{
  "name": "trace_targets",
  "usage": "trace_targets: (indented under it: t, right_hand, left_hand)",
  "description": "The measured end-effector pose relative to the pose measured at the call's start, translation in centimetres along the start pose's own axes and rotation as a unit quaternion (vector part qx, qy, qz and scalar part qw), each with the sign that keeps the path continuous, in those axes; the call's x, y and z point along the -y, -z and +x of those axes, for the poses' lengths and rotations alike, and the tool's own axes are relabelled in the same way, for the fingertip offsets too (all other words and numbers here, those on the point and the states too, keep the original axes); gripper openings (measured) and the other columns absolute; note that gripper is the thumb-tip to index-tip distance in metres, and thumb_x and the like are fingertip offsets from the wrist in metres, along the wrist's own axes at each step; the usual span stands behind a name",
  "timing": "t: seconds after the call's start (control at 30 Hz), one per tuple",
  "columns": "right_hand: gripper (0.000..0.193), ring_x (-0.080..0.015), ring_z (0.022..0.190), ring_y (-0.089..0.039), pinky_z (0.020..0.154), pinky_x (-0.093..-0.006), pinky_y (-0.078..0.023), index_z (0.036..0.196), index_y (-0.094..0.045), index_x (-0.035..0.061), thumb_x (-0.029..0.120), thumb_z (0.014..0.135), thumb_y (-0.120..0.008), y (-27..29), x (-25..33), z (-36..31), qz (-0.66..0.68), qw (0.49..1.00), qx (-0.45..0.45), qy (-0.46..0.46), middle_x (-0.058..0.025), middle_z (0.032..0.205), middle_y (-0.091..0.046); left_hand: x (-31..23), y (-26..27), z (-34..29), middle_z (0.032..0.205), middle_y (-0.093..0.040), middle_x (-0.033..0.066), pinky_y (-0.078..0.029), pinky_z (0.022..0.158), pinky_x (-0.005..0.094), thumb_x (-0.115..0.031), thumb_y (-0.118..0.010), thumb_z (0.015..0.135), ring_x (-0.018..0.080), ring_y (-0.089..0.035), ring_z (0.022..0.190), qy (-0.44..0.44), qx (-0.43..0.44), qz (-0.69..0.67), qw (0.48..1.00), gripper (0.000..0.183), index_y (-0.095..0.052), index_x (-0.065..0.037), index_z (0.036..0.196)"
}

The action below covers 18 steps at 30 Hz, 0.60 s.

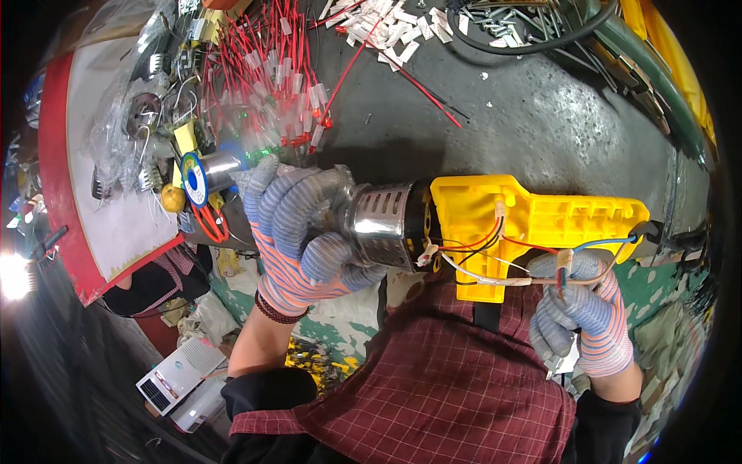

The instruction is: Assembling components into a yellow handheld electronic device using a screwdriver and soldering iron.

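My left hand, in a striped knit glove, is closed around the end of a slotted shiny metal barrel, where clear plastic wrap also shows. The barrel joins a black collar and an open yellow plastic handle shell, its ribbed inside facing up. Red, black and white wires run across the shell from the collar. My right hand, gloved alike, pinches wires at a pale connector below the handle. A blue wire and a brown one lead to a black cord end at the handle's tip.
Red-wired parts lie in a heap at the back left, near a solder spool. White sleeve pieces and screws are scattered at the back of the dark tabletop. A red-edged board stands left.
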State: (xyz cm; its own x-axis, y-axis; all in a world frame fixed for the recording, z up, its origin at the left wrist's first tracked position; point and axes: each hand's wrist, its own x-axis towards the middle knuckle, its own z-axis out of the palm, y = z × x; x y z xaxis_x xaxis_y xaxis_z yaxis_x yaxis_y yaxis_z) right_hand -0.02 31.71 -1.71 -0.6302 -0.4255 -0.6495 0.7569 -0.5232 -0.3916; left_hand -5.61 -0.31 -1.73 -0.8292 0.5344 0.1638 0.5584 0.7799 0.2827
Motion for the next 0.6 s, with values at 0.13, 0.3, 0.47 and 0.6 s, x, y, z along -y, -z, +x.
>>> trace_targets:
  t: [0.13, 0.3, 0.47, 0.6]
  right_hand:
    - [0.028, -0.0139, 0.035, -0.044, 0.034, -0.0327, -0.046, 0.114, -0.062, -0.0044, 0.012, 0.092, -0.063, -0.7, -0.5, 0.2, -0.034, 0.999, -0.017, -0.014, 0.0012, 0.052, -0.038]
    - [0.024, -0.0057, 0.051, -0.053, 0.049, -0.0222, -0.044, 0.119, -0.062, 0.0025, 0.009, 0.099, -0.051, -3.1, -0.6, 1.1, -0.21, 0.976, -0.006, 0.059, -0.0019, 0.07, -0.06]
    - [0.026, -0.0201, 0.06, -0.065, 0.058, -0.0303, -0.05, 0.117, -0.064, 0.0032, 0.006, 0.094, -0.053, -3.1, -0.5, 3.0, -0.498, 0.812, -0.02, 0.304, -0.0113, 0.078, -0.066]
    - [0.029, -0.0283, 0.067, -0.067, 0.064, -0.0349, -0.053, 0.109, -0.066, 0.0007, -0.002, 0.081, -0.061, -4.3, -0.5, 3.4, -0.685, 0.596, -0.054, 0.415, -0.0142, 0.083, -0.069]
  left_hand:
    - [0.0, 0.0, 0.4, 0.108, -0.06, 0.0136, -0.038, 0.099, 0.0567, -0.032, -0.077, 0.068, 0.0336, -0.062, 0.084, -0.042, -0.006, 0.028, 0.999, 0.047, -0.042, -0.024, 0.099]
    - [0.6, -0.9, 0.8, 0.109, -0.061, 0.0149, -0.041, 0.092, 0.0573, -0.032, -0.08, 0.061, 0.0362, -0.061, 0.087, -0.096, -0.066, 0.018, 0.993, 0.053, -0.041, -0.017, 0.094]
    - [1.0, -1.0, 0.9, 0.115, -0.06, 0.0162, -0.041, 0.091, 0.0566, -0.03, -0.081, 0.054, 0.0375, -0.059, 0.097, -0.085, -0.057, -0.007, 0.995, 0.054, -0.044, -0.016, 0.09]
    - [1.0, -1.6, 0.3, 0.118, -0.058, 0.017, -0.042, 0.093, 0.0551, -0.03, -0.081, 0.058, 0.0382, -0.054, 0.109, -0.062, -0.057, -0.044, 0.995, 0.048, -0.045, -0.014, 0.087]
